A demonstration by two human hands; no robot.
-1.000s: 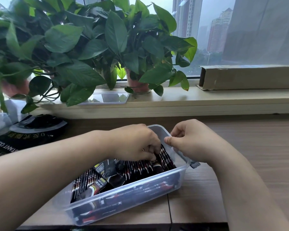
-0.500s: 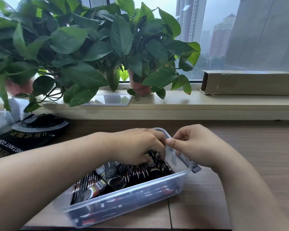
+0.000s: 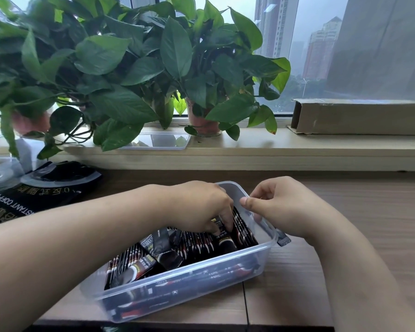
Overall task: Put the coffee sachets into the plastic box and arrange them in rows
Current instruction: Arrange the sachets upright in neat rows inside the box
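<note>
A clear plastic box [image 3: 185, 281] sits on the wooden desk, holding several black coffee sachets [image 3: 197, 245] that stand on edge in a row, with a few loose ones lying askew at its left end. My left hand [image 3: 201, 207] reaches into the far right part of the box, its fingers curled down onto a sachet [image 3: 222, 230]. My right hand [image 3: 280, 207] hovers over the box's far right corner, fingers curled with thumb and forefinger close together; I see nothing between them. A single sachet end [image 3: 283, 240] pokes out from under my right wrist, outside the box.
A black instant-coffee bag [image 3: 34, 195] lies open at the left of the desk. Potted green plants [image 3: 130, 68], a clear lid [image 3: 161, 141] and a long cardboard box [image 3: 359, 117] occupy the windowsill behind. A seam runs across the desk under the box.
My left hand's fingers have pushed deeper among the sachets at the box's right end. My right hand has stayed by the far right corner.
</note>
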